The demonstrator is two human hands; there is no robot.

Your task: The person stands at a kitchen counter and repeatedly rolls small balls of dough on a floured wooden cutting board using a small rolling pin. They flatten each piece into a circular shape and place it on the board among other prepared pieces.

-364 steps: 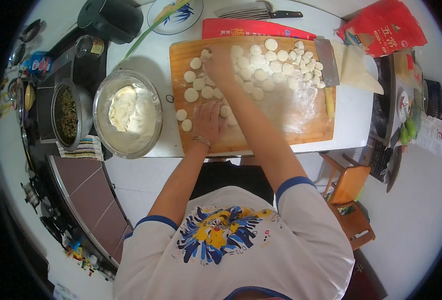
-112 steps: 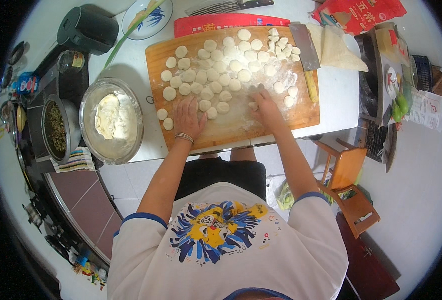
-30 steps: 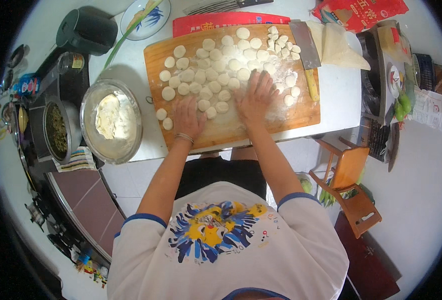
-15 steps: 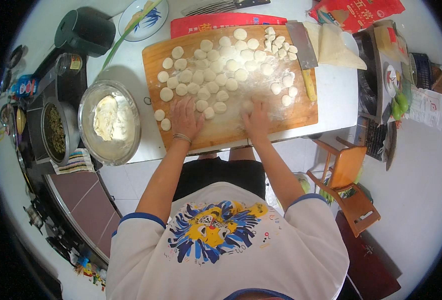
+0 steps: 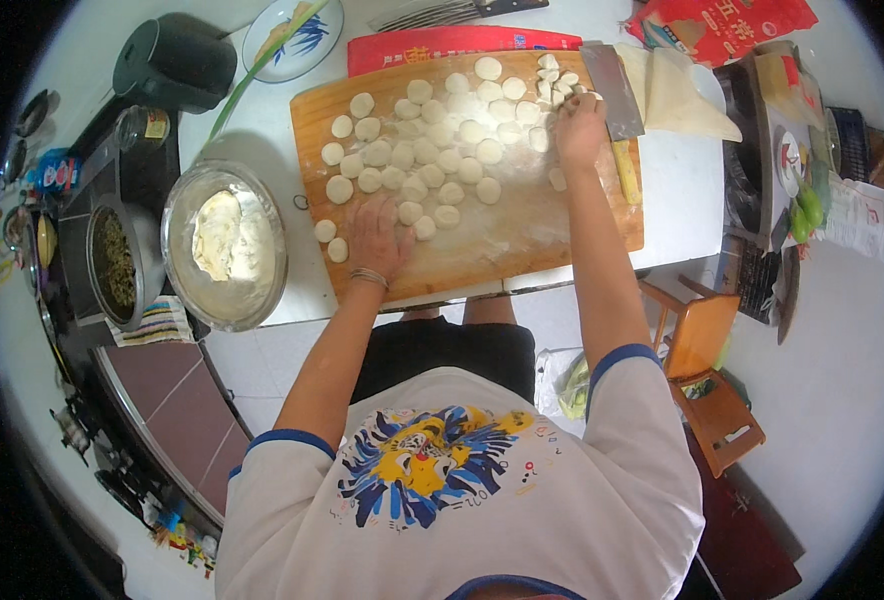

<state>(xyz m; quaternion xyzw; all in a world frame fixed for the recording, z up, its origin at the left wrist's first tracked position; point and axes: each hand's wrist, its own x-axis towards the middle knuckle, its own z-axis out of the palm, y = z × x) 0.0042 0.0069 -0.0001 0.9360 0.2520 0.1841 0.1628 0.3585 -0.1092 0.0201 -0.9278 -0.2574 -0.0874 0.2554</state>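
Beside left hand — open board to edge

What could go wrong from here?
The right hand is close beside the cleaver blade; a careless sideways move might nick it. The flattened dough rounds lie crowded, some seemingly touching, so they could stick together.

White dough discs, tan board, blue-patterned plate
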